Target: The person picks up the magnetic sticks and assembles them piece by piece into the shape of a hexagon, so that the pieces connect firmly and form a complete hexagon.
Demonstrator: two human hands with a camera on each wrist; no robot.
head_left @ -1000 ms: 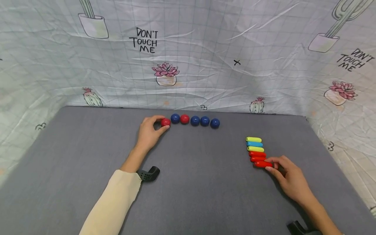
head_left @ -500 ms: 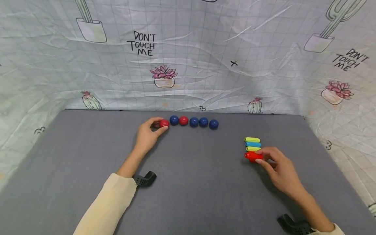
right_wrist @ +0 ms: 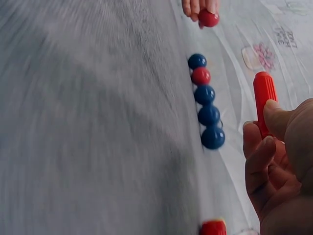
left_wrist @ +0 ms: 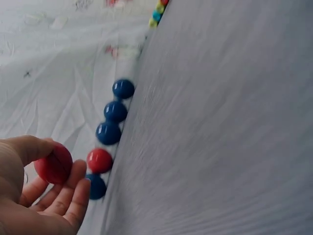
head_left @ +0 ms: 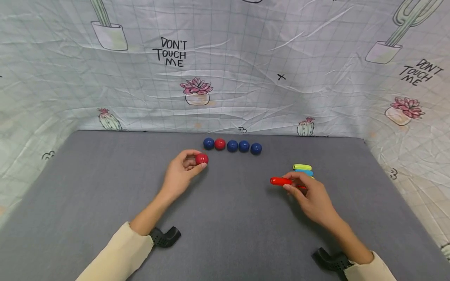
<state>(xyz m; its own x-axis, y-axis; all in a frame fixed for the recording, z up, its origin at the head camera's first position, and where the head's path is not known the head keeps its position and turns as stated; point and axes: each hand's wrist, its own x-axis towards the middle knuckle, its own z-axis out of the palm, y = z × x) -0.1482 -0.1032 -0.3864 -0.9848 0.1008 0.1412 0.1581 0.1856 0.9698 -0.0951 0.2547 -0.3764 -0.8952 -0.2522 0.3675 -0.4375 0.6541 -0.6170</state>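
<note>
My left hand [head_left: 177,176] pinches a glossy red ball [head_left: 202,159] between thumb and fingers, just in front of the left end of a row of balls. In the left wrist view the held ball [left_wrist: 54,165] shows clear of the row. My right hand [head_left: 314,197] pinches a red ribbed plastic cylinder [head_left: 280,181] with a tapered end, pointing left, off the table. Behind this hand lie a yellow-green cylinder [head_left: 302,167] and a blue cylinder [head_left: 305,172]; the others of that stack are mostly hidden by the hand. One red end [right_wrist: 213,227] shows low in the right wrist view.
The row along the back of the grey table [head_left: 225,226] has a blue ball [head_left: 209,143] at its left end, a red ball [head_left: 220,144] beside it, then three blue balls [head_left: 244,146]. A patterned cloth [head_left: 246,97] rises behind the table and at both sides.
My left hand has drawn the red ball away from the row, toward me. My right hand has lifted a red cylinder from the stack and carried it left.
</note>
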